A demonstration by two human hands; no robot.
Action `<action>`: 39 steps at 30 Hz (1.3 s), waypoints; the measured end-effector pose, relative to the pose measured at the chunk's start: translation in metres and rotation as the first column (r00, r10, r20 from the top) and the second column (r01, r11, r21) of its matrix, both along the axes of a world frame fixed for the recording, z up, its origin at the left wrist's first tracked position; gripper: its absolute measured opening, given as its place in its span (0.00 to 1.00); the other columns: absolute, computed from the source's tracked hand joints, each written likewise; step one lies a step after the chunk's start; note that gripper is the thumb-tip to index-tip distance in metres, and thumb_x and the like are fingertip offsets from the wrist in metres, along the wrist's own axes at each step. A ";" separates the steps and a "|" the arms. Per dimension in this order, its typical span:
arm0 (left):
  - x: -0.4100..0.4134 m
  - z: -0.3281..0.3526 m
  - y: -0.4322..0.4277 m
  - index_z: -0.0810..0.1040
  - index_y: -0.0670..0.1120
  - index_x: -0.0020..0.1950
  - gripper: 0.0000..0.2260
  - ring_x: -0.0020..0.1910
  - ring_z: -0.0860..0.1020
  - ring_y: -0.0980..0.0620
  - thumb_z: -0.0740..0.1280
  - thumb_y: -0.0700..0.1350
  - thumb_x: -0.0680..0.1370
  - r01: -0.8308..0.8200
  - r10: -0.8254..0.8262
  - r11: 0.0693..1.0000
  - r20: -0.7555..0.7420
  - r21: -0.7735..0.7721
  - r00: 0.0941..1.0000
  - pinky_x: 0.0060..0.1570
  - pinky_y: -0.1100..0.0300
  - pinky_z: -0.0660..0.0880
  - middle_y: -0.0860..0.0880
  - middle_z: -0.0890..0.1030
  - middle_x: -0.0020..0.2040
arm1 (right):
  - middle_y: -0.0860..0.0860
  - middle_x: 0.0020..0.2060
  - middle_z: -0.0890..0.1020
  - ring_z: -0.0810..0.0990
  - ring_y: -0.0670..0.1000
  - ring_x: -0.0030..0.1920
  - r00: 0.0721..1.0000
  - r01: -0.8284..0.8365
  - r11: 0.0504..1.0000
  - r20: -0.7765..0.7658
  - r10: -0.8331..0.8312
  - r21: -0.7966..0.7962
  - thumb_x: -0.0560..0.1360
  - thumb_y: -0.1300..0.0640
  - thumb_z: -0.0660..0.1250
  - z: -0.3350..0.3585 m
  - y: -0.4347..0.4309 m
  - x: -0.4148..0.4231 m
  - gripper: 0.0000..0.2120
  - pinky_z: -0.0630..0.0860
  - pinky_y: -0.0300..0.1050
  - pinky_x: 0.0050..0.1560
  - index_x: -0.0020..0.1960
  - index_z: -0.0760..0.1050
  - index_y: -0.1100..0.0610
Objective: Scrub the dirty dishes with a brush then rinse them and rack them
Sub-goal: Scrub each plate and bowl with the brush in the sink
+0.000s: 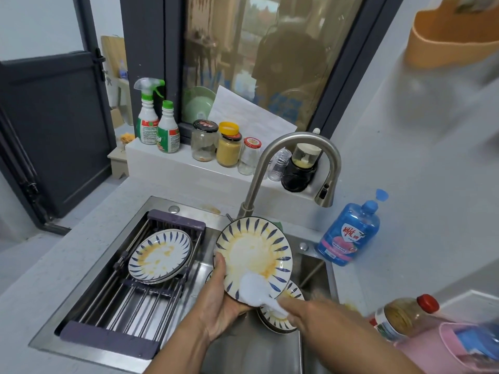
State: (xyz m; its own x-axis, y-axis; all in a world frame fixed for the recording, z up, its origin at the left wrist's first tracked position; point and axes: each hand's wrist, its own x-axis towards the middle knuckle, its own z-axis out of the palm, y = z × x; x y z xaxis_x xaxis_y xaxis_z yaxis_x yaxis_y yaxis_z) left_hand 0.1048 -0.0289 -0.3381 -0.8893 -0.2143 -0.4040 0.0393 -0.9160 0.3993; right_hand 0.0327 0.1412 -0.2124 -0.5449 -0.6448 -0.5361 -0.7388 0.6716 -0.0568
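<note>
Scrubbing away: we're gripping the plate (251, 249) at 7 o'clock with our left hand (221, 306), right hand (316, 317) clutching the brush (253, 290), ideally circling up toward 12.

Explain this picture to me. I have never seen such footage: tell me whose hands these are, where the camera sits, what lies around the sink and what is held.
There is no machine here. A person is washing dishes, and one wide-angle camera worn on their head looks down at the hands. The left hand grips a stained, blue-patterned plate by its rim, tilted over the steel sink. The right hand, blurred, holds a white brush against the plate's lower part. More stained plates are stacked in the sink beneath. Others lie on the purple-ended rack across the sink's left half. The faucet arches behind. A blue dish soap bottle stands on the counter to the right.
</note>
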 end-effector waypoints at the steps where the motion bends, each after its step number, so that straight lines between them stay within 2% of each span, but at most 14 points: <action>1: 0.001 0.000 -0.003 0.73 0.44 0.73 0.33 0.62 0.81 0.36 0.52 0.67 0.80 0.001 -0.002 0.999 -0.009 -0.034 1.000 0.53 0.35 0.80 0.38 0.82 0.65 | 0.52 0.60 0.78 0.75 0.55 0.58 0.999 0.006 1.000 -0.041 -0.005 0.029 0.86 0.46 0.50 0.005 0.004 -0.002 0.15 0.71 0.50 0.56 0.70 0.63 0.36; 5: 0.004 0.008 -0.002 0.73 0.48 0.72 0.27 0.61 0.83 0.40 0.52 0.64 0.83 0.051 -0.049 0.990 0.018 -0.132 0.999 0.51 0.39 0.82 0.42 0.83 0.63 | 0.52 0.65 0.77 0.78 0.57 0.62 0.964 0.062 0.993 -0.262 -0.034 0.100 0.84 0.53 0.51 0.022 0.009 -0.013 0.23 0.74 0.51 0.58 0.75 0.56 0.34; 8: 0.006 0.012 0.002 0.73 0.46 0.72 0.24 0.61 0.82 0.39 0.54 0.59 0.84 0.134 -0.133 0.984 0.015 -0.121 0.991 0.51 0.39 0.82 0.40 0.83 0.64 | 0.54 0.65 0.77 0.78 0.58 0.61 0.934 0.078 0.997 -0.350 -0.065 0.021 0.83 0.59 0.51 0.025 0.001 -0.019 0.30 0.76 0.51 0.57 0.79 0.49 0.36; 11: 0.006 0.010 0.007 0.71 0.41 0.72 0.15 0.60 0.82 0.37 0.61 0.39 0.84 0.208 -0.210 0.965 0.005 -0.158 0.978 0.51 0.35 0.81 0.38 0.82 0.63 | 0.53 0.68 0.76 0.78 0.57 0.62 0.950 0.059 0.993 -0.301 -0.088 -0.106 0.86 0.52 0.49 0.018 -0.010 -0.027 0.25 0.76 0.51 0.59 0.79 0.50 0.33; 12: 0.006 0.008 0.008 0.71 0.40 0.72 0.18 0.59 0.83 0.36 0.61 0.31 0.82 0.219 -0.222 0.960 0.002 -0.178 0.975 0.50 0.34 0.81 0.37 0.83 0.62 | 0.52 0.67 0.77 0.78 0.57 0.62 0.960 0.038 0.990 -0.270 -0.074 -0.135 0.87 0.49 0.49 0.014 -0.013 -0.027 0.23 0.76 0.51 0.59 0.78 0.52 0.32; 14: 0.007 0.006 0.008 0.73 0.38 0.70 0.22 0.56 0.84 0.36 0.58 0.23 0.78 0.236 -0.240 0.949 0.007 -0.209 0.971 0.48 0.35 0.82 0.36 0.83 0.60 | 0.50 0.66 0.78 0.78 0.56 0.62 0.979 -0.027 0.989 -0.203 -0.004 -0.148 0.86 0.44 0.49 0.008 -0.018 -0.025 0.21 0.76 0.50 0.57 0.77 0.54 0.29; 16: 0.009 0.004 0.006 0.74 0.37 0.68 0.22 0.55 0.84 0.36 0.58 0.21 0.77 0.257 -0.260 0.938 0.017 -0.232 0.966 0.47 0.36 0.82 0.35 0.84 0.59 | 0.48 0.66 0.78 0.77 0.55 0.62 0.989 -0.083 0.989 -0.136 0.066 -0.123 0.85 0.40 0.50 0.005 -0.017 -0.021 0.20 0.74 0.49 0.55 0.76 0.54 0.27; 18: 0.011 0.002 0.003 0.74 0.38 0.67 0.22 0.55 0.84 0.36 0.59 0.21 0.77 0.276 -0.274 0.930 0.040 -0.244 0.961 0.46 0.37 0.83 0.35 0.84 0.58 | 0.48 0.64 0.78 0.77 0.55 0.62 0.983 -0.135 0.987 -0.139 0.123 -0.084 0.85 0.40 0.50 0.008 -0.015 -0.022 0.21 0.73 0.49 0.54 0.75 0.52 0.26; 22: 0.013 0.002 0.006 0.73 0.39 0.68 0.23 0.56 0.84 0.36 0.59 0.21 0.77 0.270 -0.267 0.931 0.047 -0.246 0.962 0.47 0.35 0.82 0.37 0.84 0.59 | 0.52 0.61 0.76 0.79 0.57 0.57 0.919 -0.139 0.990 -0.378 0.116 -0.033 0.84 0.56 0.55 0.014 -0.015 -0.029 0.32 0.76 0.51 0.50 0.79 0.45 0.32; 26: 0.010 0.001 0.002 0.72 0.39 0.70 0.19 0.55 0.84 0.35 0.62 0.27 0.80 0.115 -0.108 0.972 0.047 -0.206 0.993 0.41 0.38 0.83 0.36 0.84 0.60 | 0.53 0.61 0.78 0.80 0.57 0.56 0.897 -0.036 0.999 -0.442 0.017 -0.035 0.83 0.61 0.53 0.015 -0.005 -0.034 0.33 0.78 0.50 0.51 0.80 0.47 0.34; 29: 0.010 0.001 -0.003 0.70 0.41 0.72 0.17 0.58 0.83 0.35 0.63 0.41 0.83 0.023 -0.019 0.990 0.025 -0.138 0.999 0.47 0.33 0.81 0.37 0.83 0.62 | 0.54 0.66 0.76 0.78 0.57 0.62 0.952 0.061 0.998 -0.300 -0.061 -0.009 0.86 0.53 0.50 0.020 0.004 -0.027 0.25 0.75 0.49 0.57 0.79 0.53 0.34; 31: 0.009 0.003 -0.002 0.71 0.42 0.73 0.19 0.60 0.82 0.34 0.60 0.49 0.85 -0.003 0.004 0.996 0.011 -0.086 1.000 0.50 0.32 0.80 0.37 0.82 0.63 | 0.53 0.67 0.76 0.77 0.57 0.63 0.979 0.073 0.997 -0.189 -0.074 -0.012 0.86 0.47 0.49 0.019 0.005 -0.019 0.21 0.73 0.48 0.56 0.76 0.57 0.32; 35: 0.005 0.009 0.005 0.73 0.40 0.72 0.32 0.60 0.82 0.33 0.55 0.64 0.81 0.031 -0.031 0.999 0.015 -0.040 0.999 0.48 0.36 0.82 0.35 0.82 0.63 | 0.49 0.63 0.80 0.78 0.57 0.61 0.997 -0.003 0.996 -0.077 -0.004 -0.092 0.85 0.43 0.52 0.011 -0.003 0.002 0.17 0.76 0.50 0.58 0.73 0.61 0.33; 39: 0.006 0.014 0.012 0.72 0.40 0.73 0.45 0.64 0.79 0.32 0.52 0.76 0.73 0.073 -0.070 0.997 -0.063 0.040 0.996 0.58 0.33 0.78 0.33 0.79 0.66 | 0.49 0.65 0.78 0.75 0.56 0.64 0.998 0.030 0.974 -0.040 -0.040 -0.223 0.86 0.45 0.52 0.000 -0.019 0.016 0.18 0.73 0.49 0.59 0.76 0.62 0.38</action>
